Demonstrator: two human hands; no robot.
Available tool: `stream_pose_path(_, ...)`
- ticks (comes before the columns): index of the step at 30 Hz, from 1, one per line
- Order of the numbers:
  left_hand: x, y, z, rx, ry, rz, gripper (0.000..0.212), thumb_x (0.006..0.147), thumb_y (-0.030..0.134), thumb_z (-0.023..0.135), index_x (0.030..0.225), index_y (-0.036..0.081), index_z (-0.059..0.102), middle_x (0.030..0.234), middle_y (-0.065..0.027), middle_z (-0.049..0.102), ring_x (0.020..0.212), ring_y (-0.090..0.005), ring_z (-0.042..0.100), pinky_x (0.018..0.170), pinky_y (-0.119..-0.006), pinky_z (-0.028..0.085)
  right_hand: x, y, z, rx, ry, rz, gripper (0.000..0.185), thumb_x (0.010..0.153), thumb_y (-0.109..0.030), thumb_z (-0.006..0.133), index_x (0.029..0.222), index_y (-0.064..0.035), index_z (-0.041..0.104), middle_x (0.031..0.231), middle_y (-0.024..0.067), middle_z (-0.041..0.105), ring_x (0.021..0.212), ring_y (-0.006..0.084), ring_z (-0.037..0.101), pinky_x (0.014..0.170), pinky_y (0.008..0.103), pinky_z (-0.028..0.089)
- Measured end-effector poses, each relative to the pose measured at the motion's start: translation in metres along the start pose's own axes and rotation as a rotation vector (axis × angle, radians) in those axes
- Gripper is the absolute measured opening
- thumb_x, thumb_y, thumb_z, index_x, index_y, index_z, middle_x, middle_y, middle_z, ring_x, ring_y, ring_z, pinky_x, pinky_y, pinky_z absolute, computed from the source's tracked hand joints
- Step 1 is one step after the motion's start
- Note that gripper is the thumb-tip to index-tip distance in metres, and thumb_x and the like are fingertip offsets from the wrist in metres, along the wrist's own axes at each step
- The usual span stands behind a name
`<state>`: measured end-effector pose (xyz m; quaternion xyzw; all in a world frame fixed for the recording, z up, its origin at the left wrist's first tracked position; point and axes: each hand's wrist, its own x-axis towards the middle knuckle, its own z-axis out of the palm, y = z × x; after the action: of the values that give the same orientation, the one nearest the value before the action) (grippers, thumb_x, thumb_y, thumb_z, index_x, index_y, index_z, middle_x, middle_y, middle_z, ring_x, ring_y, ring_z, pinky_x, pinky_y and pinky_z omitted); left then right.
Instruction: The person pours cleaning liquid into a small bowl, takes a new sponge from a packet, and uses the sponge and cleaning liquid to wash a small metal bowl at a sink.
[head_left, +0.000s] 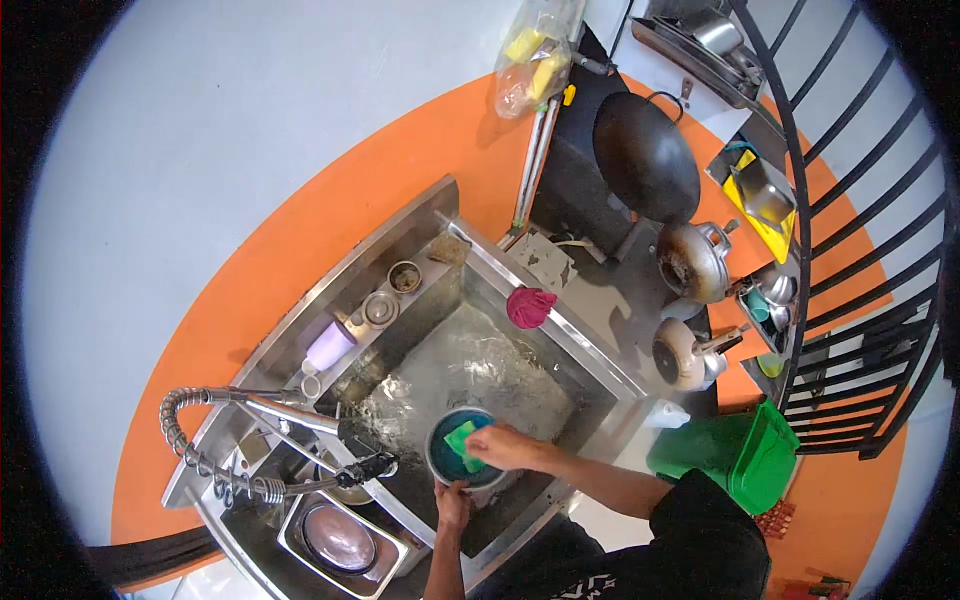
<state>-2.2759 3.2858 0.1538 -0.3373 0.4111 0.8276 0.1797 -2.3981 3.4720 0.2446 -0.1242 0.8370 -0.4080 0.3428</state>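
Note:
My left hand (452, 504) grips the near rim of a round metal bowl (444, 431) whose inside looks blue-green. The bowl is held over the large stainless-steel sink basin (480, 337), tilted so that its inside faces me. Bent fingers of my right hand (499, 445) press a green scouring cloth or pad (459, 439) against the inside of the bowl. Part of the bowl's right side is hidden behind that hand. Wet, shiny patches show on the basin floor.
A coiled spring faucet (225, 397) arches over the sink's left side. Metal pans (337, 536) fill the left basin. A purple cup (330, 346) and small containers line the back ledge. A crumpled maroon cloth (531, 307) hangs on the right rim. A green bin (724, 454) stands at right.

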Motion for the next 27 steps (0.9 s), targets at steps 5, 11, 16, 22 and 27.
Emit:
stream_pose_path(5, 0.002, 0.005, -0.013, 0.040, -0.018, 0.028, 0.059, 0.082, -0.013, 0.048, 0.137, 0.007, 0.046, 0.126, -0.0092, 0.059, 0.111, -0.0270, 0.062, 0.087, -0.044, 0.058, 0.006, -0.014, -0.016, 0.231, 0.258, -0.081, 0.024, 0.093, -0.018, 0.062, 0.108, -0.0003, 0.069, 0.094, 0.0171, 0.074, 0.085, 0.0237, 0.072, 0.080, 0.0370, 0.056)
stream_pose_path(11, -0.004, 0.014, -0.009, 0.057, 0.045, -0.055, 0.052, 0.088, -0.006, 0.052, 0.138, 0.009, 0.045, 0.121, -0.0101, 0.059, 0.102, -0.0270, 0.063, 0.074, -0.041, 0.061, 0.082, 0.196, -0.017, 0.880, 0.647, 0.215, 0.018, 0.095, -0.013, 0.056, 0.102, 0.0002, 0.066, 0.080, 0.0069, 0.069, 0.071, 0.0175, 0.067, 0.069, 0.0327, 0.056)
stream_pose_path(16, 0.000, -0.025, -0.055, -0.131, 0.171, 0.011, 0.064, 0.086, -0.008, 0.051, 0.145, 0.014, 0.040, 0.126, -0.0116, 0.057, 0.108, -0.0293, 0.062, 0.073, -0.044, 0.061, 0.093, 0.254, 0.047, 1.187, 0.577, 0.510, 0.027, 0.097, -0.030, 0.058, 0.103, -0.0065, 0.068, 0.088, 0.0072, 0.068, 0.079, 0.0222, 0.066, 0.070, 0.0348, 0.056)
stream_pose_path(22, -0.004, -0.044, -0.048, 0.027, 0.263, 0.102, 0.076, 0.079, -0.009, 0.052, 0.150, 0.013, 0.040, 0.123, -0.0049, 0.060, 0.107, -0.0178, 0.055, 0.084, -0.031, 0.050, 0.053, 0.188, 0.016, 1.532, 0.024, 0.521, 0.033, 0.098, -0.027, 0.054, 0.098, 0.0013, 0.070, 0.092, 0.0162, 0.072, 0.086, 0.0321, 0.070, 0.085, 0.0427, 0.058)
stream_pose_path(27, 0.017, -0.062, -0.042, -0.001, 0.169, 0.235, 0.079, 0.078, -0.008, 0.051, 0.152, 0.014, 0.037, 0.125, -0.0050, 0.058, 0.104, -0.0188, 0.055, 0.083, -0.031, 0.050, 0.017, 0.040, -0.018, 1.112, -0.266, 0.379, 0.033, 0.095, -0.024, 0.060, 0.105, 0.0053, 0.069, 0.099, 0.0190, 0.073, 0.095, 0.0291, 0.072, 0.090, 0.0398, 0.058)
